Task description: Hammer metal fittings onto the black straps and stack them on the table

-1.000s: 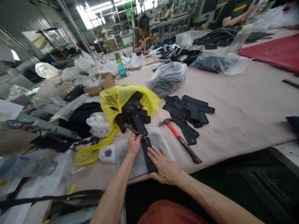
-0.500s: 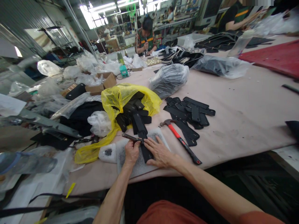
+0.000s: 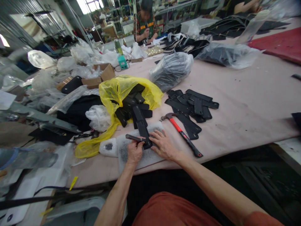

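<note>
My left hand point(image 3: 134, 153) is closed around a slim metal rod-like tool point(image 3: 133, 137), which lies across the lower end of a flat black strip point(image 3: 142, 128). My right hand point(image 3: 164, 146) is spread out flat just right of that strip, fingertips at its edge; I cannot tell how firmly they press. Under both hands is a pale, scuffed pad point(image 3: 150, 160) on the table. A claw hammer point(image 3: 180, 131) with a red and black handle rests to the right of my right hand. Beyond the strip, a yellow plastic bag point(image 3: 110, 91) gapes open with several black pieces inside.
Several loose black strips point(image 3: 197, 106) are heaped beyond the hammer. A clear bag of dark material point(image 3: 171, 70) sits farther back. A white block point(image 3: 108, 147) with a dark patch is left of the pad. Plastic bags and cardboard point(image 3: 108, 73) crowd the left. Across the table, a person point(image 3: 144, 26) works.
The black strip under my hands has shifted away from me; its lower end now lies by the tool. My right hand has slid off its face to the side. The camera view has tilted down.
</note>
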Tool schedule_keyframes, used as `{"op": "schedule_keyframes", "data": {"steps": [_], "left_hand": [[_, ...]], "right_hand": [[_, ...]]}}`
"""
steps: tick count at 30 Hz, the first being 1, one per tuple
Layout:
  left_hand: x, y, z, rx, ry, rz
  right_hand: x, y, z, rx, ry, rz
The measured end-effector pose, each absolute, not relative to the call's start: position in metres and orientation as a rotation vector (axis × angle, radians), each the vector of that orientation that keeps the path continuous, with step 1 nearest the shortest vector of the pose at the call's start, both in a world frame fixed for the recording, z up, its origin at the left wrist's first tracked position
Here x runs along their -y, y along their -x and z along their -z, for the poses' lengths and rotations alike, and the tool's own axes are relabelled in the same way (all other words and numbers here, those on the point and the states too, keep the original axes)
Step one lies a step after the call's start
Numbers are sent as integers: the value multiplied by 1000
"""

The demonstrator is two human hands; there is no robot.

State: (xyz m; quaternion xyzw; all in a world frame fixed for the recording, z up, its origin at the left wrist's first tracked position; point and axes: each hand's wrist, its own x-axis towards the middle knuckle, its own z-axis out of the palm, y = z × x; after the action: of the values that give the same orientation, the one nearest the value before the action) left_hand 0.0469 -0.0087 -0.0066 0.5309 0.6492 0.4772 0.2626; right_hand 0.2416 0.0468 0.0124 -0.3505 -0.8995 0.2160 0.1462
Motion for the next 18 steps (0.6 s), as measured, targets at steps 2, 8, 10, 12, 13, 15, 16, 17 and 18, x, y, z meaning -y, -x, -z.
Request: {"op": "schedule_keyframes", "data": {"steps": [2, 8, 10, 12, 13, 15, 16, 17, 18], "left_hand": [[8, -48, 7, -1748, -1451, -1278], [7, -48, 7, -1746, -1454, -1245], [6, -48, 7, -1755, -1448, -1238], [6, -49, 6, -1762, -1448, -1228], [6, -49, 6, -1761, -1450, -1226], [5, -49, 6, -1760, -1454, -1222], [5, -50, 6, -1761, -1456, -1217], [5, -50, 6, -1764, -1460, -1211], [5, -49, 6, -1768, -1467, -1203]], "right_hand": [[-46, -235, -11, 2541, 1089, -587], [-49, -228, -9, 2492, 1137, -580], [-49, -229, -9, 2478, 1143, -585], [-48, -230, -9, 2462, 1145, -589], [-48, -230, -9, 2454, 1144, -589], [-48, -230, -8, 2440, 1139, -590], [-48, -230, -8, 2434, 1138, -592], [-49, -230, -8, 2429, 1137, -593], [-49, -230, -8, 2425, 1135, -593]]}}
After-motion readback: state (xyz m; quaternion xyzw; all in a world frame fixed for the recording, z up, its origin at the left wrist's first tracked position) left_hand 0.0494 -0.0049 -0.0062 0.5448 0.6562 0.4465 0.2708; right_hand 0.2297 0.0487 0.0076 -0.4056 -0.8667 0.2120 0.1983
